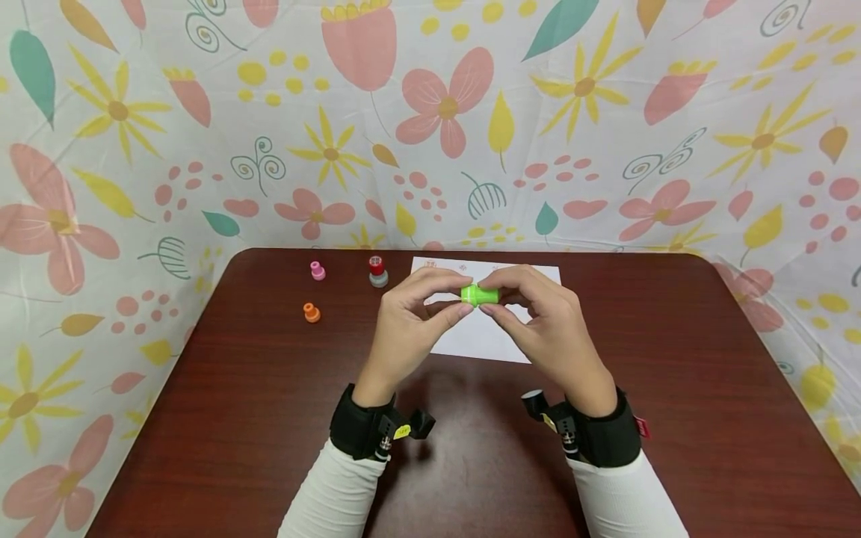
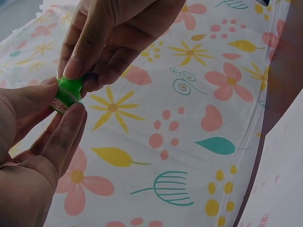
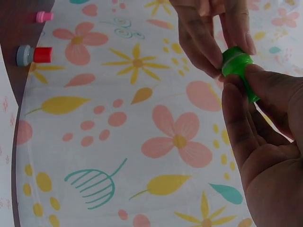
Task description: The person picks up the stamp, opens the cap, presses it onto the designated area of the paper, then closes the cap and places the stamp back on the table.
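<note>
Held up in the air above the paper is a small green stamp [image 1: 480, 295], lying sideways between both hands. My left hand [image 1: 409, 321] pinches its wider end, where a pale ring runs round it. With thumb and fingertips my right hand [image 1: 553, 329] grips the narrower handle end. In the left wrist view, reddish markings show on the wide end of the stamp [image 2: 60, 101]. The fingertips hide parts of it. Below the hands lies a white sheet of paper [image 1: 484, 340] with small red prints, partly covered by the hands in the head view.
Left of the paper stand a red and grey stamp [image 1: 377, 272], a pink stamp [image 1: 318, 270] and an orange stamp [image 1: 312, 312]. They stand on a dark brown table [image 1: 255, 418]. A flower-patterned cloth [image 1: 444, 187] hangs behind it.
</note>
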{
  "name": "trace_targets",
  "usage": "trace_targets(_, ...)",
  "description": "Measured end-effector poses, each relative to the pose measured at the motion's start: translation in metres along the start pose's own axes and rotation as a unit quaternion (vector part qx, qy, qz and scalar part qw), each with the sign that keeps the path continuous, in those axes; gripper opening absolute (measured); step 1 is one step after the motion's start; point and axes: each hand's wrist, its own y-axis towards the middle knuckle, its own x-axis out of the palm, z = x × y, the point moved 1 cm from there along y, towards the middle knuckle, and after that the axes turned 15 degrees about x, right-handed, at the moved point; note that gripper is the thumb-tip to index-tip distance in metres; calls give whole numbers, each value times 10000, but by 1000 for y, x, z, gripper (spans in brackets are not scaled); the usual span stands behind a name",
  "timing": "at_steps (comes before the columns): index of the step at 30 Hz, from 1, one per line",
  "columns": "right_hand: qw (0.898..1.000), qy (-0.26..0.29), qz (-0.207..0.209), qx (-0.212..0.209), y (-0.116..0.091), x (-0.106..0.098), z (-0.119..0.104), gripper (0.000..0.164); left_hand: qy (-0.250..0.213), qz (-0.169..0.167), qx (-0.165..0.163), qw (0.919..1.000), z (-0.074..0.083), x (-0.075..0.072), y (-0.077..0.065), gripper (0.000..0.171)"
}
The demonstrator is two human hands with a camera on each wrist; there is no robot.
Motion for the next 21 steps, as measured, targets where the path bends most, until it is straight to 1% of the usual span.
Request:
trace_targets(3, 10000, -4, 60, -59, 0, 2, 0, 37, 81, -17, -14, 10000, 0, 0, 0, 29)
trace_targets(7, 9994, -125, 202, -255, 0, 3, -2, 37, 154, 41, -91, 9998, -1, 0, -2, 29)
trace_targets(11, 9988, -262, 209, -343, -1, 5, -3, 38, 107, -7, -203, 9997, -1, -1, -3, 28)
trace_targets(13, 9986, -381, 172, -309, -1, 7, -3, 38, 276, -145, -195, 9993, -1, -3, -2, 28)
trace_targets(15, 9975, -646, 136, -265, 0, 10, -2, 39, 686, -358, -79, 9970, 1, -3, -2, 28)
trace_targets(16, 9966, -783, 124, -242, 1, 12, -1, 40, 1006, -482, 20, 9938, 2, -3, -2, 28)
trace_targets(17, 9954, -919, 116, -225, 1, 14, -1, 42, 1386, -610, 153, 9883, 3, -3, -1, 28)
trace_targets(18, 9942, -1044, 124, -208, 1, 15, 0, 43, 1799, -727, 308, 9805, 4, -1, -1, 29)
trace_targets(21, 9923, -1217, 174, -122, 1, 18, 2, 47, 2859, -1004, 767, 9499, 9, 5, 0, 32)
